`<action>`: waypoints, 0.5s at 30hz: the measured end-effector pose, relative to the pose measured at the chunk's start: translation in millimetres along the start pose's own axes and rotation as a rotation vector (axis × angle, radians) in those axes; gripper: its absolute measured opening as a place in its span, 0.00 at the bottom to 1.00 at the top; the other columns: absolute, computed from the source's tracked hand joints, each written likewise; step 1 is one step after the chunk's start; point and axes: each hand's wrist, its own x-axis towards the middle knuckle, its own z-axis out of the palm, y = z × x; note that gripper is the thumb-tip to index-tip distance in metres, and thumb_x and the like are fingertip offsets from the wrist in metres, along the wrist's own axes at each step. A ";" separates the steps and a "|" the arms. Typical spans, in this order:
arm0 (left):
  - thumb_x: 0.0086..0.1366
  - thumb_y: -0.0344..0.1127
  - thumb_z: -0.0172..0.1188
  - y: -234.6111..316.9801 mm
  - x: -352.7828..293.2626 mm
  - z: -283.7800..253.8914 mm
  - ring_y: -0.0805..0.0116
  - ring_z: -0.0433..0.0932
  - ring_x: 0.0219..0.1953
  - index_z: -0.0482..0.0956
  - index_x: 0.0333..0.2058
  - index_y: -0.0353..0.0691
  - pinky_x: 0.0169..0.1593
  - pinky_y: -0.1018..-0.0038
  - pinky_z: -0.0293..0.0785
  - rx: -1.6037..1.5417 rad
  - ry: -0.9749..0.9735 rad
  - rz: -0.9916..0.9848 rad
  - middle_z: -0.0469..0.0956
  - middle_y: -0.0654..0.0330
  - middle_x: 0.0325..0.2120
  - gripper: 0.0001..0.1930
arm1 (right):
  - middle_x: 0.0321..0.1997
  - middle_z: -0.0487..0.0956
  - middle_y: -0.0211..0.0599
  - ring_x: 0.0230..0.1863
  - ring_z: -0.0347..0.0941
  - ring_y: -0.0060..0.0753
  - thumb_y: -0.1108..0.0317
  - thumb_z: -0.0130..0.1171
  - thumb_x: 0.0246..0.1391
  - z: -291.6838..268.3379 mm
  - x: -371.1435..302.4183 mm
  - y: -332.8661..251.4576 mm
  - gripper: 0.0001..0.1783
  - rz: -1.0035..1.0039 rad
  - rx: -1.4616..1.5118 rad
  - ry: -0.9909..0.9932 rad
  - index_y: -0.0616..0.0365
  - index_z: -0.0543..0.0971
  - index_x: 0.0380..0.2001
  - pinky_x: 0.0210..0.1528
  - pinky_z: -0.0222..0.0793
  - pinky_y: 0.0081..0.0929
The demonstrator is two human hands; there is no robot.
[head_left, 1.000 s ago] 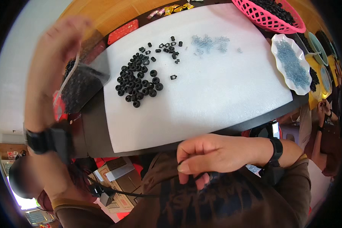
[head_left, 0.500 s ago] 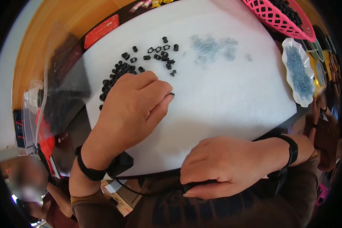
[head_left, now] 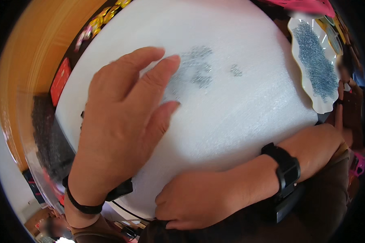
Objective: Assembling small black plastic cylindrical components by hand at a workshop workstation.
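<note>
My left hand (head_left: 121, 105) hovers over the left part of the white foam sheet (head_left: 239, 117), its fingers spread and nothing between them. Just beyond its fingertips lies a loose scatter of tiny blue-grey beads (head_left: 200, 60). Most of the black plastic pieces (head_left: 82, 114) are hidden behind that hand; only a dark edge shows at its left. My right hand (head_left: 194, 198) is closed at the near edge of the sheet, fingers curled under. Whatever it holds, if anything, is hidden.
A white scalloped dish (head_left: 323, 107) of blue-grey beads stands at the right, below a pink basket (head_left: 312, 7). At the left are a red packet (head_left: 60, 83), gold wrappers (head_left: 105, 16) and a clear plastic container (head_left: 48, 137). Other people show at the right and lower left.
My left hand has opened from a pinch on a small black piece, which no longer shows. My right hand stays closed. The view has shifted, with the scattered beads now farther left.
</note>
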 end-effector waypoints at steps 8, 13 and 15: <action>0.56 0.61 0.54 9.7 -5.5 13.2 0.45 0.49 0.66 0.57 0.61 0.35 0.65 0.52 0.44 0.102 -0.431 0.060 0.52 0.47 0.64 0.43 | 0.29 0.74 0.41 0.36 0.73 0.46 0.64 0.54 0.50 3.1 -1.0 4.2 0.09 0.067 0.018 0.007 0.60 0.74 0.27 0.39 0.69 0.41; 0.55 0.60 0.55 17.5 -21.5 -4.1 0.46 0.52 0.65 0.63 0.58 0.36 0.65 0.53 0.47 0.113 -0.471 0.067 0.56 0.47 0.62 0.40 | 0.27 0.75 0.42 0.34 0.74 0.46 0.65 0.54 0.50 3.0 0.9 -0.3 0.09 0.039 -0.004 0.015 0.61 0.74 0.26 0.39 0.69 0.40; 0.56 0.59 0.55 19.5 -20.4 -9.8 0.47 0.53 0.65 0.65 0.58 0.36 0.64 0.53 0.48 0.092 -0.470 0.079 0.58 0.46 0.61 0.39 | 0.26 0.75 0.42 0.33 0.74 0.47 0.65 0.54 0.49 3.2 0.6 -2.2 0.09 0.058 -0.022 0.007 0.61 0.74 0.25 0.38 0.69 0.40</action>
